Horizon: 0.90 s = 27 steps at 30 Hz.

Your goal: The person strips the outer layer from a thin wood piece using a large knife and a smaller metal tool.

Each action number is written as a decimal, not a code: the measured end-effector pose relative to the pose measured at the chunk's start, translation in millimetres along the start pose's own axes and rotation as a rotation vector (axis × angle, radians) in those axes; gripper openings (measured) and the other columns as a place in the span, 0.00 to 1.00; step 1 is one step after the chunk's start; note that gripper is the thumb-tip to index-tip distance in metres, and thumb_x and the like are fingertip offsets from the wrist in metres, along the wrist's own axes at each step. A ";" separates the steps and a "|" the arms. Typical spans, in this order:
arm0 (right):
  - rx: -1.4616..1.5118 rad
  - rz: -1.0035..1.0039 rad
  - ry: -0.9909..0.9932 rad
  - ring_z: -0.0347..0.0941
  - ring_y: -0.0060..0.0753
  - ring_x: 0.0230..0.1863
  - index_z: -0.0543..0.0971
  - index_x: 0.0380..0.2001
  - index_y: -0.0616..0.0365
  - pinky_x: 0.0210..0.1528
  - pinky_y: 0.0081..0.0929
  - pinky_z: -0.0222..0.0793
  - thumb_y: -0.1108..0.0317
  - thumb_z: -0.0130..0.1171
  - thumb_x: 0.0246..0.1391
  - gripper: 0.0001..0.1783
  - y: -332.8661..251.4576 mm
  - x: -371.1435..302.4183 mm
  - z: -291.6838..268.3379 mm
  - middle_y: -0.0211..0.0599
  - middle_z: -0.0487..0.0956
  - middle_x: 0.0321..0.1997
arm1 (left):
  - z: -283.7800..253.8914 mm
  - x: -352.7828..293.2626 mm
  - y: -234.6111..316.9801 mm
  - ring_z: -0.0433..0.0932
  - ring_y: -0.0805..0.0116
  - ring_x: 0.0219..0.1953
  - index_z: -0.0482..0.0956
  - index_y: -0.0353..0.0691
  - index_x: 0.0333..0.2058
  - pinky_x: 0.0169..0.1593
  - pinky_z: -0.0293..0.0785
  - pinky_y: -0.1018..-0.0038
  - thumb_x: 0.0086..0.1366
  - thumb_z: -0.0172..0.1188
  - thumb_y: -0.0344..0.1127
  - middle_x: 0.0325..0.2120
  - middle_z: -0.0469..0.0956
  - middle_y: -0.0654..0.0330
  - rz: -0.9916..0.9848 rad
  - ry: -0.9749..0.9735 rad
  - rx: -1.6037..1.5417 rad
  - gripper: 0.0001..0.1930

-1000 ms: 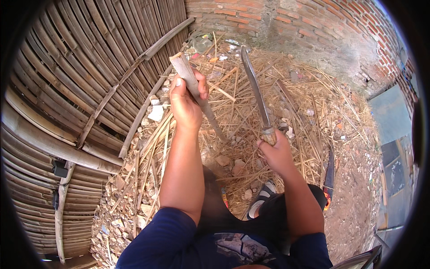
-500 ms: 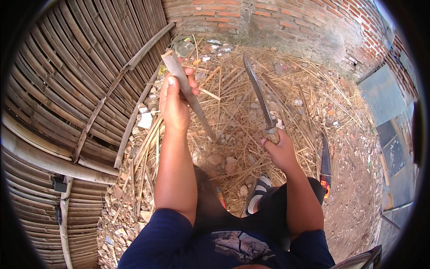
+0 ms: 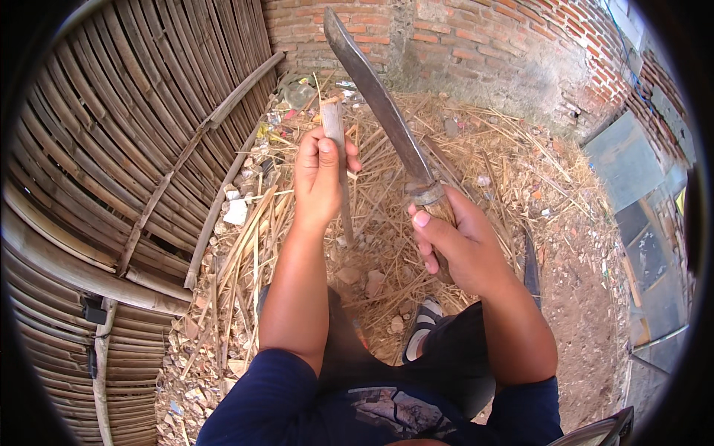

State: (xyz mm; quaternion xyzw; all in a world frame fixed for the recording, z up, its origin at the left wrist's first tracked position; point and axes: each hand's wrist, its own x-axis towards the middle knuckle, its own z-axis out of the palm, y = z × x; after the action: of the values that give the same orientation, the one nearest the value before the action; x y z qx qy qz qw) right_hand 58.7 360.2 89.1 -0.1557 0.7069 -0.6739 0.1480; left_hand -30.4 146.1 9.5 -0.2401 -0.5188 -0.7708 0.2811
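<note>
My left hand (image 3: 321,175) grips a short, greyish wooden stick (image 3: 333,123) around its upper part. The stick stands nearly upright, its pale cut end on top and its thinner end pointing down over the straw. A machete (image 3: 387,111) with a long dark blade is raised in my right hand (image 3: 461,238), whose fingers wrap the wooden handle (image 3: 439,212). The blade slants up and left, its tip above and beyond the stick's cut end. In this view the blade and stick appear apart.
Dry straw and bamboo splinters (image 3: 387,201) cover the ground, mixed with rubble and litter. A bamboo slat wall (image 3: 149,119) rises on the left, a brick wall (image 3: 476,44) at the back. A saw (image 3: 531,264) lies right of my right forearm. Grey sheets (image 3: 625,160) line the right side.
My right hand has lifted the machete up and nearer, so its blade rises higher. The stick in my left hand has shifted right and turned more upright.
</note>
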 end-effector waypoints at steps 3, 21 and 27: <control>0.019 -0.011 -0.019 0.66 0.16 0.18 0.72 0.43 0.62 0.22 0.19 0.62 0.59 0.59 0.63 0.16 -8.8 -1.9 5.9 0.26 0.71 0.22 | 1.2 -0.9 0.0 0.73 0.74 0.31 0.68 0.38 0.49 0.38 0.72 0.76 0.77 0.47 0.47 0.35 0.76 0.59 -0.010 0.011 -0.019 0.17; -0.081 0.006 -0.040 0.66 0.18 0.18 0.72 0.44 0.62 0.21 0.19 0.63 0.61 0.58 0.63 0.15 -18.7 -5.7 23.5 0.28 0.71 0.22 | -2.6 -2.1 2.3 0.73 0.76 0.31 0.69 0.38 0.47 0.38 0.72 0.77 0.76 0.48 0.48 0.34 0.76 0.61 -0.009 0.010 -0.038 0.17; -0.079 0.017 -0.028 0.68 0.16 0.18 0.73 0.41 0.62 0.22 0.19 0.64 0.58 0.60 0.62 0.17 -19.8 -7.0 24.7 0.27 0.72 0.22 | -3.1 -2.4 0.6 0.74 0.74 0.31 0.70 0.39 0.48 0.39 0.72 0.76 0.76 0.47 0.49 0.34 0.76 0.61 -0.010 0.008 -0.017 0.18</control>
State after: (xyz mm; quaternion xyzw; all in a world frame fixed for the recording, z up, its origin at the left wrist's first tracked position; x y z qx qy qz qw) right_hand 75.8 339.9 107.7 -0.1649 0.7321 -0.6419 0.1575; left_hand -28.4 143.4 7.2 -0.2366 -0.5125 -0.7775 0.2773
